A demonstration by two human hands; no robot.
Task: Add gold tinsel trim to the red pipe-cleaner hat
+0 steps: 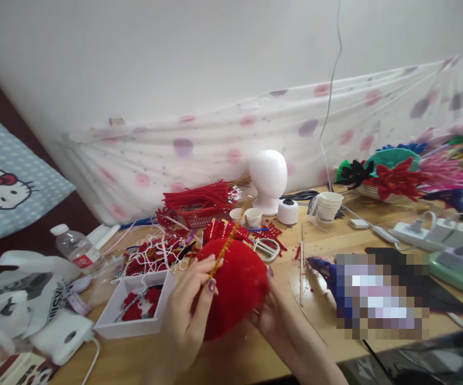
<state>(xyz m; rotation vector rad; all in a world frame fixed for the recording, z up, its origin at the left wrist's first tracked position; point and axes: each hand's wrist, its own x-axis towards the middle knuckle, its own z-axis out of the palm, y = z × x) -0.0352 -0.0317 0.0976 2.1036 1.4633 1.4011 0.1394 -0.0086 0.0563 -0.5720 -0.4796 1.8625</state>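
A rounded, dome-shaped red velvety piece (237, 286) is held above the table's front part. My left hand (189, 302) pinches a gold, fuzzy pipe cleaner (228, 240) between thumb and fingers, over the dome's left side. The pipe cleaner slants up and to the right past the dome's top edge. On the right, my right hand (274, 315) grips the dome at its lower edge, with most of the fingers hidden behind or under it. Just beyond the dome lie red beaded pieces (219, 230) and scissors with pale handles (267, 249).
A white tray (131, 331) with red pieces stands left, near a plastic bottle (77, 248). Behind are a red basket (203, 216) of red stems and a white foam head (268, 179). To the right lie a blue glue gun (323, 270) and a power strip (432, 235).
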